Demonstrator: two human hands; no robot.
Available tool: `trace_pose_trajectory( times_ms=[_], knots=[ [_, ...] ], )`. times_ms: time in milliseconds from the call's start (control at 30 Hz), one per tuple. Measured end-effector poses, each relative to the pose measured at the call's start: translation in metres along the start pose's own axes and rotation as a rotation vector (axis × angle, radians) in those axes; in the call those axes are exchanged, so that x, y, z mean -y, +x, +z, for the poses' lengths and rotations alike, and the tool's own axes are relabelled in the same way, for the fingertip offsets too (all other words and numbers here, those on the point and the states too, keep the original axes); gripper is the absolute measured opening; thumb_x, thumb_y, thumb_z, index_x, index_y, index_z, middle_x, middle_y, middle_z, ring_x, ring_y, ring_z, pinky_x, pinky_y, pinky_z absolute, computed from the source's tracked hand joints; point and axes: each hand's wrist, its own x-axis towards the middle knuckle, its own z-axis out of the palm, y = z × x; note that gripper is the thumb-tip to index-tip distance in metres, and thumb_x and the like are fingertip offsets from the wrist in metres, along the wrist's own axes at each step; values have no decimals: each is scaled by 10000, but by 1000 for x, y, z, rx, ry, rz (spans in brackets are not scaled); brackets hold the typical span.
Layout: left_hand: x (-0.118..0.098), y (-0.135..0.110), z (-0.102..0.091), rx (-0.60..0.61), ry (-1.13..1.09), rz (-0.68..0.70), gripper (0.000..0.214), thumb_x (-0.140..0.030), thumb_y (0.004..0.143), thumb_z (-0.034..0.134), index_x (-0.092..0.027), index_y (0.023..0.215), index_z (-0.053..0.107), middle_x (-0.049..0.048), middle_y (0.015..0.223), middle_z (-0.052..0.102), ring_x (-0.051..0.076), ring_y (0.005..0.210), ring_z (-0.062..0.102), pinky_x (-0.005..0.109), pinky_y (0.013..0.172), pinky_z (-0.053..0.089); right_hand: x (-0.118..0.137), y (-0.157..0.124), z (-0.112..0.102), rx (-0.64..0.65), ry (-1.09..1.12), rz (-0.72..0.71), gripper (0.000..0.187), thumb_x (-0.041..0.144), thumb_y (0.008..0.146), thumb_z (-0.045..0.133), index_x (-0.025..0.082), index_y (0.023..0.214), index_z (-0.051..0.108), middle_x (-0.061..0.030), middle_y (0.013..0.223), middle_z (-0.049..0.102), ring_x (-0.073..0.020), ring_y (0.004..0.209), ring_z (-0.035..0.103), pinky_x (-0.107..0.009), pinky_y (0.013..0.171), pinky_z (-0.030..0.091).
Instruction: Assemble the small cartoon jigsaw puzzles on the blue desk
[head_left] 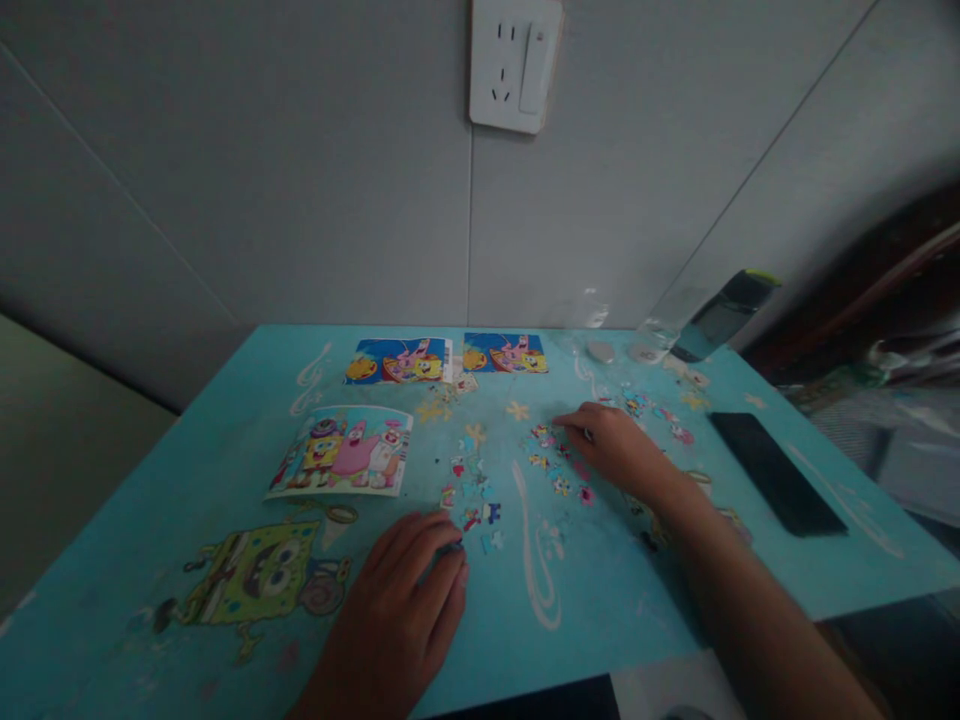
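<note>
My left hand (405,590) lies palm down on the turquoise cartoon-printed table (225,480), fingers stretched toward a loose cluster of small jigsaw pieces (472,495). My right hand (611,445) rests over another scatter of pieces (551,465), fingers bent together at a piece; what they pinch is too small to name. A cartoon picture card (341,452) lies left of the pieces. Two smaller cartoon cards (397,362) (505,353) lie at the table's far side.
A black phone (776,472) lies flat at the right. More pieces (660,410) are strewn toward the far right, near two round discs (600,351). A wall socket (514,62) hangs above. The table's front edge runs just under my wrists.
</note>
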Motion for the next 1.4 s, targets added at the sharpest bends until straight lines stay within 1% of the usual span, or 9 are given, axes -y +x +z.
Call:
trace_pose_trajectory(
  times_ms=[133,233,400,600,833,967,1067,1233,1400],
  knots=[
    [2,-3,1,14,1,8,161,-81,948,553,-141,1058,654,97,1140,627,245,1176,562,460,1036,480,11,-1,1,80,-99,35,337,205,944,506,290,1140,767,-73,923,733,-233,853,693,-301,749,462],
    [4,-4,2,8,17,34,157,-76,945,553,-139,1047,656,96,1147,626,244,1185,554,447,1039,468,7,0,-2,26,-88,75,361,204,951,474,272,1164,758,-72,964,745,-226,894,700,-298,797,473],
    [6,-3,1,-24,41,71,151,-68,942,541,-133,1012,658,99,1127,629,239,1159,563,429,1036,452,-32,0,-15,-259,-59,314,385,245,957,450,212,1211,738,-93,1108,758,-250,964,703,-335,856,484],
    [7,-3,2,-16,44,71,144,-82,942,553,-147,1010,662,92,1129,631,237,1166,564,417,1042,441,-74,-2,-16,-191,-86,545,329,297,915,524,210,1100,781,-115,1023,779,-283,910,714,-359,791,481],
    [8,-6,3,-14,34,63,154,-83,947,560,-143,1043,664,99,1143,629,243,1165,561,440,1034,441,-69,0,-7,-133,-15,528,255,404,880,616,227,926,795,-88,871,775,-234,776,700,-309,660,442],
    [8,-6,3,-1,39,52,161,-91,950,557,-159,1048,666,90,1144,634,241,1167,567,443,1038,452,-66,1,-3,-136,17,487,276,423,864,640,238,1005,789,-78,914,773,-227,773,685,-313,659,438],
    [8,-6,3,-8,45,51,165,-103,953,550,-171,1048,667,86,1145,637,242,1160,574,445,1024,470,-73,2,-3,-128,44,467,283,413,859,641,246,1038,782,-67,938,773,-219,790,686,-306,684,452],
    [9,-6,3,-8,47,54,164,-103,951,548,-166,1043,668,90,1142,635,242,1155,582,441,1015,482,-97,-3,-10,-161,32,556,245,333,859,613,187,953,786,-112,923,768,-247,828,690,-325,709,464],
    [10,-7,5,5,45,62,156,-104,950,552,-167,1040,663,87,1149,632,242,1165,574,445,1028,474,-103,-8,-8,-86,96,561,255,428,800,694,211,903,779,-62,814,756,-199,689,673,-290,610,449]
  ],
)
